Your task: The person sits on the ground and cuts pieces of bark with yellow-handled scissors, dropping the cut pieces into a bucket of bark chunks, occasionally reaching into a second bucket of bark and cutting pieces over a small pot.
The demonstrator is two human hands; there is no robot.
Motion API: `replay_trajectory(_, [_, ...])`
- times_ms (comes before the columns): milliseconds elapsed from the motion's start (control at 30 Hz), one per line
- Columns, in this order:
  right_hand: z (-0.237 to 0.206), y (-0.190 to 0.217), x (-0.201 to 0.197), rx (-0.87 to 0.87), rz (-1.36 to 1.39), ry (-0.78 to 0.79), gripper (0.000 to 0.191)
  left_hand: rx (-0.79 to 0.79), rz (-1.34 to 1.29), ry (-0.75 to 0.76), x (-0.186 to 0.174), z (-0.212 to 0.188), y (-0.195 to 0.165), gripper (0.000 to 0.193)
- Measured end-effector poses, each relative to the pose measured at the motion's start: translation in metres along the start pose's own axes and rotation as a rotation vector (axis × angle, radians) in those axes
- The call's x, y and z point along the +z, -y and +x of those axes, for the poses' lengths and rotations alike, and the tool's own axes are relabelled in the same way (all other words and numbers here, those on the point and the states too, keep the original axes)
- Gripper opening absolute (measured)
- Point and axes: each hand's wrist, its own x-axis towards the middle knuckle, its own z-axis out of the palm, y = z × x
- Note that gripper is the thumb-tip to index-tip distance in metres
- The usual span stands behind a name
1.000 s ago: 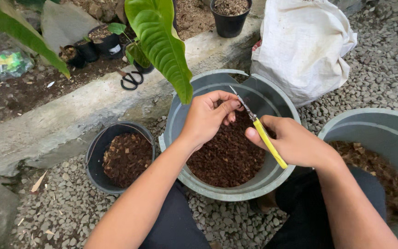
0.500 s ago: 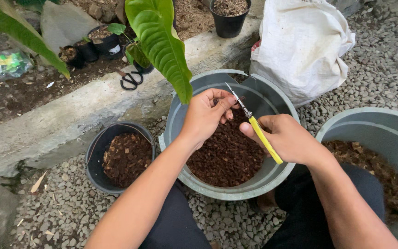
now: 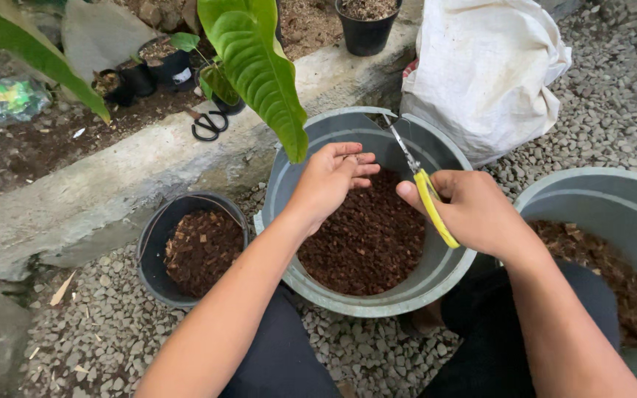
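Observation:
My right hand (image 3: 473, 210) grips yellow-handled scissors (image 3: 423, 184), blades pointing up and away over a grey bucket (image 3: 311, 158) filled with brown bark chips (image 3: 366, 243). My left hand (image 3: 329, 177) hovers above the same bucket, fingers curled together near the blade tips; whether it pinches a small piece cannot be made out. Both forearms reach in from the bottom edge.
A small black pot (image 3: 155, 228) of chips stands left of the bucket. Another grey tub (image 3: 613, 199) sits at the right. A white sack (image 3: 481, 74) lies behind. Black scissors (image 3: 208, 125) rest on the concrete kerb (image 3: 112, 184). A large green leaf (image 3: 256, 66) hangs over the bucket. Gravel covers the ground.
Both hands drifted slightly apart over the bucket; the left hand's fingers moved off the scissor blades and the right hand shifted a little right.

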Motion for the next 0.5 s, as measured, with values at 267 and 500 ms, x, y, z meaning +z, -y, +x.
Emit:
replay_trajectory(267, [-0.008, 0.013, -0.008, 0.051, -0.121, -0.008, 0.065, 0.089, 0.035, 0.032, -0.001, -0.002, -0.013, 0.027])
replay_trajectory(500, [-0.005, 0.006, 0.003, 0.032, 0.009, -0.011, 0.063, 0.211, 0.008, -0.112, 0.009, -0.005, -0.029, 0.031])
